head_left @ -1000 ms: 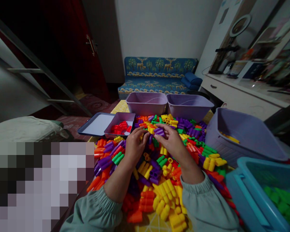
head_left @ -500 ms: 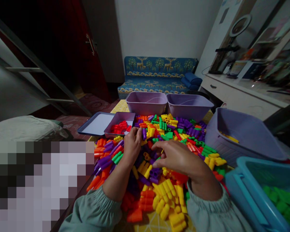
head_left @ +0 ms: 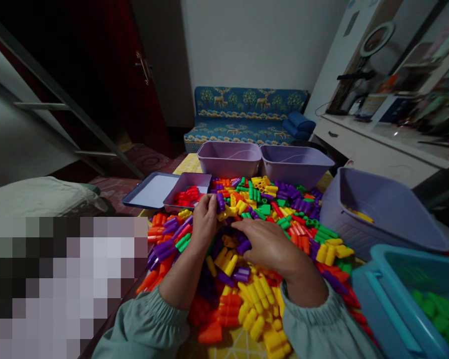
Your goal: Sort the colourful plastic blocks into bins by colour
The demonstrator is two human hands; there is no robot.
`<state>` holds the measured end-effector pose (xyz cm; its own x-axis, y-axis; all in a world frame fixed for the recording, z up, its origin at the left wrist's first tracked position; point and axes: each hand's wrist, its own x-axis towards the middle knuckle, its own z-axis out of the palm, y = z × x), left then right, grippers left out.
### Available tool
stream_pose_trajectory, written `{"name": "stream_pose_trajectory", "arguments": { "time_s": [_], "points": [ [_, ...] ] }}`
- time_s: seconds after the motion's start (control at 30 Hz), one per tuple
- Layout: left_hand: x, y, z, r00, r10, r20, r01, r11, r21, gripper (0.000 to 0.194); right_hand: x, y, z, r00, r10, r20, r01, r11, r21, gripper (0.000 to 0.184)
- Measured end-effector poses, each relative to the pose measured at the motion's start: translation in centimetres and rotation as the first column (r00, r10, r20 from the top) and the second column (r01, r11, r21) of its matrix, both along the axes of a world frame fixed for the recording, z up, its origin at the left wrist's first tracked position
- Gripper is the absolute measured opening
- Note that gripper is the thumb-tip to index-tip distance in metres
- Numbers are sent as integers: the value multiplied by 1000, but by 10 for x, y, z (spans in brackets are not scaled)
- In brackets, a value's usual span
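Observation:
My left hand [head_left: 205,219] is closed, its thumb and fingertips pinching a purple building block [head_left: 220,202] made of joined tubes. It is just above the back left of a large loose pile of plastic blocks. My right hand [head_left: 267,244] reaches palm down over the middle of the pile, fingers and thumb apart. A purple block [head_left: 244,246] lies by its thumb; whether the hand touches it I cannot tell. Around both hands are yellow blocks [head_left: 256,294], orange blocks [head_left: 230,309], green blocks [head_left: 182,243] and more purple ones.
Red pieces lie in a small purple tray [head_left: 168,203] beside a flat lid [head_left: 149,190]. Two purple bins [head_left: 230,163] stand at the back. Another purple bin [head_left: 344,224], with yellow pieces, and a blue bin [head_left: 374,289], with green pieces, stand on the right.
My right hand has shifted slightly left and lower over the pile, its fingers stretching out further. My left hand keeps the purple block, which is now tilted more.

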<state>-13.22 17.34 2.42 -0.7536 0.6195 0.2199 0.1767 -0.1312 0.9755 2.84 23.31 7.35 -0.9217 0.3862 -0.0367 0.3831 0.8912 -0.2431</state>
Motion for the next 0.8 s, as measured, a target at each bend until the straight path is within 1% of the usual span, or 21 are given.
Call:
{"name": "stream_pose_trajectory", "arguments": {
  "time_s": [0.07,0.13,0.2,0.23,0.27,0.33,0.4,0.47,0.53,0.63,0.7,0.73,0.8],
  "points": [
    [1,1,2,985,-47,165,40,998,46,30,2,3,-2,1000,-28,-3,28,1000,14,58],
    [2,1,6,947,-101,305,77,993,89,32,1,4,-3,999,-41,17,41,999,5,61],
    [4,0,11,898,-172,405,127,982,136,36,-2,1,-3,998,-32,58,33,999,-7,67],
    [4,-1,13,876,-207,436,150,975,162,37,-4,0,-4,997,-27,78,27,1000,0,67],
    [5,-2,14,860,-235,452,169,969,182,39,-6,-1,-4,996,-27,90,26,1000,18,63],
    [5,-3,15,856,-264,445,200,962,186,44,-10,-1,-5,996,-50,76,45,997,58,49],
    [6,-3,14,869,-281,408,233,959,163,53,-13,4,-7,993,-113,32,111,992,62,40],
    [6,-3,12,877,-296,378,259,955,147,59,-15,12,-9,979,-201,-27,202,979,24,32],
    [6,-2,9,882,-304,360,268,952,147,59,-15,22,-11,954,-281,-102,279,960,-37,24],
    [7,-1,6,899,-290,329,260,956,132,62,-14,33,-13,909,-343,-236,319,938,-133,17],
    [9,0,5,911,-278,303,260,960,101,64,-13,36,-14,884,-364,-294,331,931,-156,15],
    [10,0,4,917,-272,291,261,962,77,65,-12,37,-14,873,-372,-314,343,928,-146,19],
    [11,0,2,929,-264,259,267,963,24,67,-11,38,-16,860,-383,-337,374,923,-94,34]
  ]
}}
